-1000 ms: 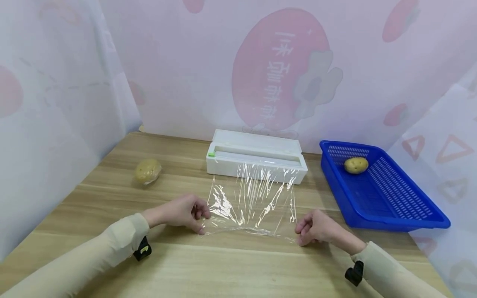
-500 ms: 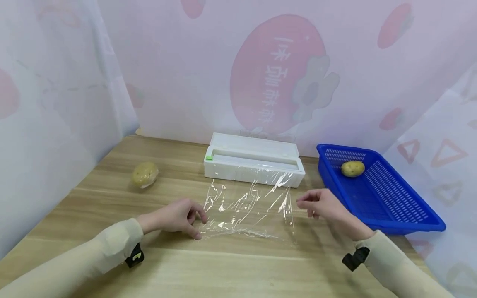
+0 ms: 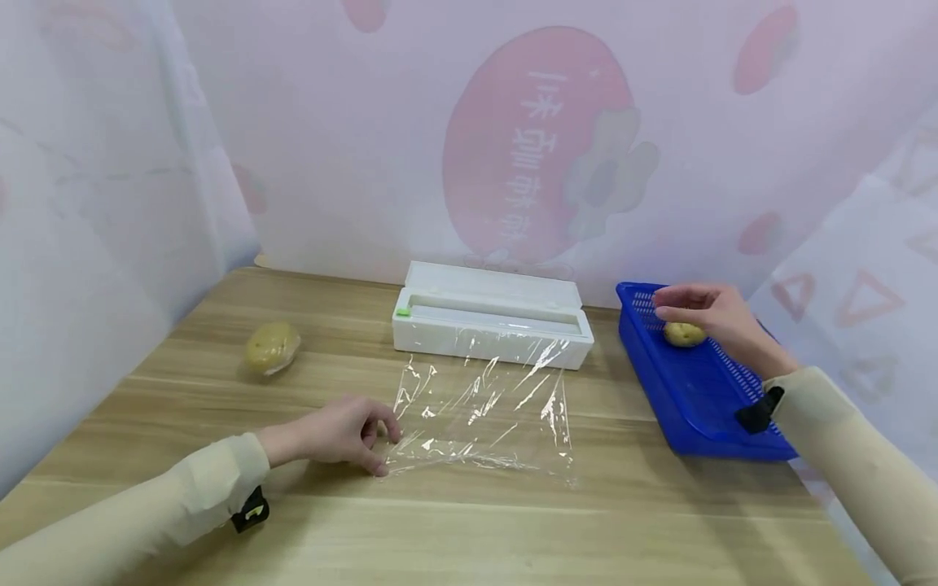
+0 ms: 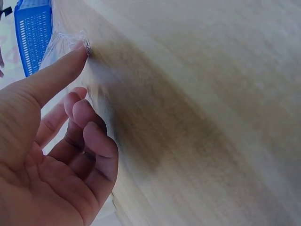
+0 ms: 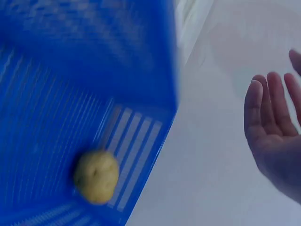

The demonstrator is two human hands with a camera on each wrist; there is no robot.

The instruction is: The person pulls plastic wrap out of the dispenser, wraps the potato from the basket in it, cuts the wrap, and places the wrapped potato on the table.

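A sheet of clear cling film (image 3: 479,419) reaches from a white cling film box (image 3: 491,343) toward me, over the wooden table. My left hand (image 3: 339,433) is at the film's near left corner; its thumb tip touches the film's edge, with the fingers loosely bent and apart from the thumb. Over the blue basket (image 3: 689,415) is my right hand (image 3: 721,319), fingers loose and holding nothing. A bare potato (image 5: 96,176) lies inside the basket, in its far corner, partly hidden by that hand in the head view.
On the table's left lies a potato wrapped in film (image 3: 273,348). The box's lid (image 3: 491,285) is up, and a small green piece (image 3: 403,312) sits at its left end. A printed curtain (image 3: 330,146) borders the table behind and at both sides.
My right hand has let go of the film's right corner and moved right and away from me, over the basket. The left hand stays at the left corner, and the film lies lower.
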